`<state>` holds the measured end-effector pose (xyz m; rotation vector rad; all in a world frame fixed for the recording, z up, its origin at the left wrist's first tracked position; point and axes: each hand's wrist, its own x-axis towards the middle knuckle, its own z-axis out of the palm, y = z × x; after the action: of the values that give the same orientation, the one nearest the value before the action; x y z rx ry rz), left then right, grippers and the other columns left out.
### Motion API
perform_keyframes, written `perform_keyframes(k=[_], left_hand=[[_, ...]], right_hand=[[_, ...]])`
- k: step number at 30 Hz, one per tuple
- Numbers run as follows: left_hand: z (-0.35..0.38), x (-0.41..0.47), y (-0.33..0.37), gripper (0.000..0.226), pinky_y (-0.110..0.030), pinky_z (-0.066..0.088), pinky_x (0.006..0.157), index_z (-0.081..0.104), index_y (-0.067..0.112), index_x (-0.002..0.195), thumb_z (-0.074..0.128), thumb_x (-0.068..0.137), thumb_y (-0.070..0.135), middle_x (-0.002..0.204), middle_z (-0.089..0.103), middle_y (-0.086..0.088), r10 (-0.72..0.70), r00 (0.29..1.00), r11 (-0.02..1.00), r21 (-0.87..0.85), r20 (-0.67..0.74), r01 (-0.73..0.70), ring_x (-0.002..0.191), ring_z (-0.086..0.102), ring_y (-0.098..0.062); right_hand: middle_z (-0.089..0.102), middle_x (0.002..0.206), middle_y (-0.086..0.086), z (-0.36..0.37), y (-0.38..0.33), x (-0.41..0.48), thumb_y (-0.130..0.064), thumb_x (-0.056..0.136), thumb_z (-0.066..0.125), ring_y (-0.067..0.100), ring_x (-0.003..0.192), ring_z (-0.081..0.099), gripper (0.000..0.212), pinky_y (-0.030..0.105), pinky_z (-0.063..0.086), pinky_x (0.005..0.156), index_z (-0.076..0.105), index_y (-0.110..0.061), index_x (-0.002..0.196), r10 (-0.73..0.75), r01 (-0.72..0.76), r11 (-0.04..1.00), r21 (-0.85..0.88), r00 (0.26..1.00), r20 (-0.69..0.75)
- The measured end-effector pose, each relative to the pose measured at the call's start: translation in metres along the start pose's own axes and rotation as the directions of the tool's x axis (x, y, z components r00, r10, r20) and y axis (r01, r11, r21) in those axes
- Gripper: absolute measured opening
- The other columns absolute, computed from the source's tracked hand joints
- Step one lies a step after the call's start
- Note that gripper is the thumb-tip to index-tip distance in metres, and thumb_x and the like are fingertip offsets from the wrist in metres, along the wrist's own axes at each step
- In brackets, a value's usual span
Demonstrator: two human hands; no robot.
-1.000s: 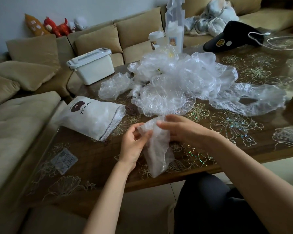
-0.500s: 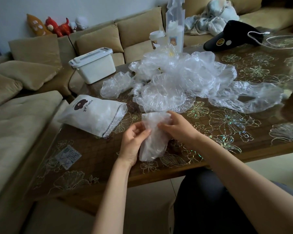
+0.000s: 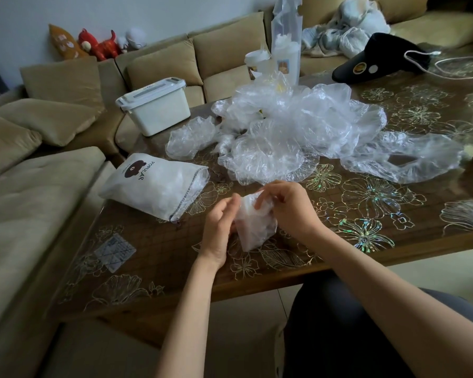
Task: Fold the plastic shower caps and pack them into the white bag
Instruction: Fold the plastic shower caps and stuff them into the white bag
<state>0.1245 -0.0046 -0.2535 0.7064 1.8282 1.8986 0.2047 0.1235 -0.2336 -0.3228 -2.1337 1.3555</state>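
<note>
Right hand (image 3: pixel 290 208) grip: fingertips curled down and pinching the top edge of the folded shower cap (image 3: pixel 254 227), thumb hidden behind the plastic. Left hand (image 3: pixel 219 225) grip: fingers half curled, closed against the cap's left edge and holding it from the side; how far the thumb wraps round cannot be told. The cap sits between both hands, near the front edge of the worktop (image 3: pixel 148 255), lower end touching or just over the surface. It is a narrow, compact, roughly triangular wad, cloudy white with layered creases, wider at the top and pointed at the bottom. White bag (image 3: pixel 153 189) lies on its side to the left of the hands, apart from them, mouth facing right, drawstring hem open, clear plastic showing inside, bear logo and "POPULAR" printed on it. Pile of unfolded shower caps (image 3: pixel 298 126) is heaped behind the hands at mid worktop, clear and crinkled. One loose cap (image 3: pixel 402 159) is spread flat at the right of the pile, and one small crumpled cap (image 3: pixel 189 137) lies at its left. White storage box (image 3: pixel 155 107) stands at the far left corner with its lid on. Black cap (image 3: pixel 377 61) rests at the far right. Beige sofa (image 3: pixel 38 186) runs round the worktop.
</note>
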Motion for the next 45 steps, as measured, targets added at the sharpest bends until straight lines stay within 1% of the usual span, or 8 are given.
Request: perform_keyframes(k=[3,6,12,22,33,38,41,45], left_hand=[[0.003,-0.003,0.002,0.025,-0.023,0.045,0.074,0.064,0.012,0.092,0.073,0.076,0.029,0.085,0.066,-0.004,-0.004,1.0,1.0,-0.027,-0.028,0.003,0.081,0.059,-0.012],[0.003,-0.003,0.003,0.016,-0.028,0.046,0.076,0.062,0.012,0.093,0.066,0.079,0.017,0.09,0.067,-0.005,-0.022,0.996,0.994,-0.109,-0.09,0.012,0.086,0.06,-0.015],[0.002,-0.003,0.006,0.028,-0.021,0.052,0.074,0.061,0.011,0.098,0.067,0.073,0.021,0.092,0.068,-0.001,-0.001,0.992,0.987,-0.16,-0.129,-0.019,0.084,0.064,-0.008],[0.001,-0.003,0.005,0.033,-0.022,0.053,0.079,0.06,0.013,0.104,0.074,0.074,0.014,0.091,0.069,-0.001,-0.002,0.997,0.988,-0.156,-0.074,-0.01,0.086,0.064,-0.013],[0.005,-0.001,0.006,0.024,-0.023,0.049,0.065,0.062,0.012,0.086,0.049,0.087,-0.008,0.083,0.065,-0.003,-0.023,0.979,0.998,-0.055,-0.204,0.012,0.076,0.06,-0.012],[0.004,-0.006,0.01,0.048,-0.025,0.053,0.06,0.058,-0.007,0.109,0.029,0.101,0.03,0.101,0.065,-0.022,-0.08,0.989,0.983,-0.176,-0.125,0.057,0.078,0.066,-0.017],[-0.002,-0.013,0.004,0.051,-0.027,0.054,0.066,0.062,0.002,0.109,0.047,0.087,0.046,0.101,0.068,-0.016,-0.055,0.993,0.995,-0.091,-0.105,0.045,0.085,0.067,-0.02],[0.001,-0.01,-0.003,0.029,-0.037,0.051,0.089,0.062,0.013,0.106,0.068,0.08,0.024,0.105,0.067,-0.011,-0.071,0.964,0.991,-0.129,-0.256,0.039,0.1,0.064,-0.026]], right_hand=[[0.062,0.092,0.006,-0.002,0.0,0.001,0.016,0.079,0.047,0.014,0.081,0.054,0.032,0.007,0.039,0.068,0.073,-0.001,0.086,-0.021,0.027,0.998,-0.062,0.995,0.093],[0.065,0.101,0.005,-0.011,-0.005,0.006,0.016,0.079,0.043,0.015,0.094,0.058,0.039,0.018,0.048,0.077,0.072,-0.007,0.091,0.172,-0.202,0.962,0.182,0.971,0.168],[0.061,0.115,0.01,-0.008,0.001,0.013,-0.016,0.084,0.065,0.023,0.101,0.061,0.048,0.032,0.051,0.085,0.047,-0.008,0.127,0.295,-0.478,0.753,0.452,0.86,0.417],[0.067,0.078,0.007,-0.001,0.006,0.012,0.002,0.084,0.063,0.012,0.063,0.065,0.008,0.022,0.052,0.057,0.063,-0.006,0.086,0.291,-0.396,0.817,0.419,0.911,0.294],[0.067,0.075,0.008,0.002,0.004,0.013,0.018,0.082,0.042,0.019,0.075,0.062,0.033,0.031,0.051,0.074,0.066,-0.003,0.076,0.331,-0.475,0.701,0.531,0.877,0.348],[0.068,0.088,0.005,0.007,0.0,0.009,0.02,0.081,0.047,0.016,0.079,0.063,0.054,0.028,0.053,0.072,0.068,-0.018,0.048,0.301,-0.392,0.82,0.418,0.915,0.268],[0.069,0.085,0.01,0.01,-0.002,-0.001,0.021,0.081,0.046,0.015,0.072,0.065,0.043,0.023,0.054,0.06,0.066,-0.009,0.059,0.286,-0.358,0.853,0.38,0.929,0.234],[0.068,0.078,0.011,0.009,-0.003,0.007,0.017,0.084,0.045,0.013,0.069,0.065,0.035,0.019,0.052,0.06,0.066,-0.006,0.07,0.262,-0.384,0.841,0.38,0.905,0.335]])
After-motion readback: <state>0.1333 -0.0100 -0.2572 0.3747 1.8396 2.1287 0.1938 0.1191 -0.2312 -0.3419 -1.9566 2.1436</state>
